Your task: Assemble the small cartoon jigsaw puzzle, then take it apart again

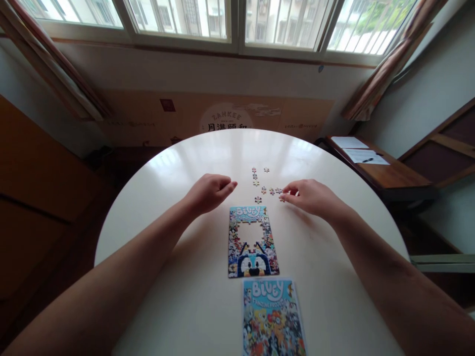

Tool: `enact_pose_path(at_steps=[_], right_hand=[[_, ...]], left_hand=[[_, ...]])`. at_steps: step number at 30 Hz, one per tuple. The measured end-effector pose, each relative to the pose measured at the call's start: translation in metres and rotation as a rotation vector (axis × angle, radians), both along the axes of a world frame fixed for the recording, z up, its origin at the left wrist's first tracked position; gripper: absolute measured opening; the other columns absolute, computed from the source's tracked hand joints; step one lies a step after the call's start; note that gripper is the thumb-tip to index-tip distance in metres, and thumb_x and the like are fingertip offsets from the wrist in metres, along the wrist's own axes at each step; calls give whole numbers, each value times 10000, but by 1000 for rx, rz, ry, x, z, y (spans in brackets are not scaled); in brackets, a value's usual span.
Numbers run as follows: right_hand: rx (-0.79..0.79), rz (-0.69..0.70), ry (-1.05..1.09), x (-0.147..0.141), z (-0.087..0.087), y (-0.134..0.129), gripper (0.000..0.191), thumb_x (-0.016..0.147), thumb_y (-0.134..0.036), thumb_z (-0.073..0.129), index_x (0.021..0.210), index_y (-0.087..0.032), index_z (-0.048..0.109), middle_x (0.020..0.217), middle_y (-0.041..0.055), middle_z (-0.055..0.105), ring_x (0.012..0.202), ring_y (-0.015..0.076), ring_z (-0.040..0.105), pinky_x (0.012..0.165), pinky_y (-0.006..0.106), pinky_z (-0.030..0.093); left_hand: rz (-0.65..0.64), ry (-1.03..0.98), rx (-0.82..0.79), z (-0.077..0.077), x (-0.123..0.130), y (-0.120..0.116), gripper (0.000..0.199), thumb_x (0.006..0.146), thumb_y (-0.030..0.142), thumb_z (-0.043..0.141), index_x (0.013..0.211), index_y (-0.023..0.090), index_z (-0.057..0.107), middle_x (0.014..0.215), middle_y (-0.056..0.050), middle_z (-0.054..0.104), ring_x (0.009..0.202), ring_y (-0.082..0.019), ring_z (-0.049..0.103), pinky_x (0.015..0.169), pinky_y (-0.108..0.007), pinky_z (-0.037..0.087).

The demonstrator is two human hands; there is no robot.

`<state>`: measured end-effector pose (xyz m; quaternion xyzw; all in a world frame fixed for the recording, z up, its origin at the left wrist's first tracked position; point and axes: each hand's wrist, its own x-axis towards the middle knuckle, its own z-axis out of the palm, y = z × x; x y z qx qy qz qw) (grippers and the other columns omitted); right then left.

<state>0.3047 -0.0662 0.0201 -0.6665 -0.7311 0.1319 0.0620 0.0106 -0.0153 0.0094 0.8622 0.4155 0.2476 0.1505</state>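
Observation:
A partly assembled Bluey jigsaw puzzle [241, 269] lies on the white round table, with an open gap in its upper middle. Beyond its top edge, several loose jigsaw pieces [256, 182] are scattered. My right hand [309, 197] is at the right end of these, thumb and forefinger closed on a small puzzle piece [282, 199] at the tabletop. To the left of the loose pieces, my left hand [214, 192] rests curled in a fist, thumb against the fingers; nothing shows in it. Nearer to me is a printed Bluey picture sheet [272, 316], cut off by the lower frame edge.
The round table [148, 207] has a curved far edge facing a wall with windows. At the right stands a wooden side table [393, 175] with papers [361, 156] and a pen [367, 159]. Curtains hang on both sides.

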Motion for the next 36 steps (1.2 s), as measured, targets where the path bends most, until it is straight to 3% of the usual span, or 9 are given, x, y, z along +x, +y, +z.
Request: enact_pose_path(at_steps=[9,22,31,36], right_hand=[[6,-11,-88,-8,-3,-2,227,867,-406,592,937,-261,752,977,29,688,844,169,609,608,249,373],[-97,50,154,3,-10,6,169,819,-279,662,945,-212,751,970,50,684,780,134,612,671,229,448],[-88,70,231,0,-15,5,368,816,-108,566,1068,-299,755,1037,16,691,817,124,630,699,218,470],[-48,25,177,4,-11,4,316,841,-178,584,1099,-275,741,1045,35,692,851,145,635,724,233,473]], left_hand=[[2,10,-5,1,3,-2,471,921,371,503,541,209,276,484,60,262,470,-100,257,503,-297,226],[-6,64,-56,1,3,-2,466,912,396,510,540,212,299,493,46,297,493,-110,288,520,-308,245],[-20,77,-58,1,2,-1,458,904,394,523,543,207,312,506,43,329,496,-107,307,527,-304,253],[-24,82,-63,1,1,-1,465,911,400,521,549,205,304,506,42,334,490,-105,306,523,-305,249]])
